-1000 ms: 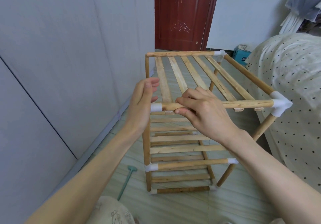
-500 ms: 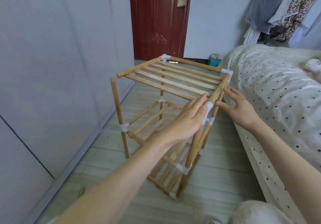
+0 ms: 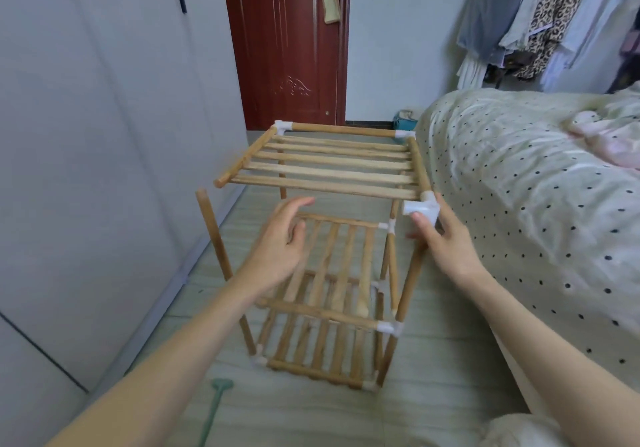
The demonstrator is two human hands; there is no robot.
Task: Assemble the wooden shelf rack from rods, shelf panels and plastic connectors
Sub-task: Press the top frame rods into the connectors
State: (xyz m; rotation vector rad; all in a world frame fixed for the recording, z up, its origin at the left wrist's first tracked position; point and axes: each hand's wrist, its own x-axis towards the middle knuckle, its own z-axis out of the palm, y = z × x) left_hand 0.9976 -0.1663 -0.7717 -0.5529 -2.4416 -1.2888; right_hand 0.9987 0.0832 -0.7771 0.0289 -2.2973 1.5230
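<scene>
While rack stands mid-frame:
Right hand (image 3: 446,242): thumb and fingers gripping white connector (image 3: 423,208), right of centre.
Left hand (image 3: 280,242): fingers loosely spread, holding nothing.

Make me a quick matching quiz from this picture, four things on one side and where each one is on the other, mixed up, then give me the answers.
Things:
1. door
2. bed
3. green tool
4. hanging clothes

Places:
A. on the floor near the left forearm
B. top right, behind the bed
C. far end of the room, past the rack
D. right of the rack

Pairs: 1-C, 2-D, 3-A, 4-B
</scene>
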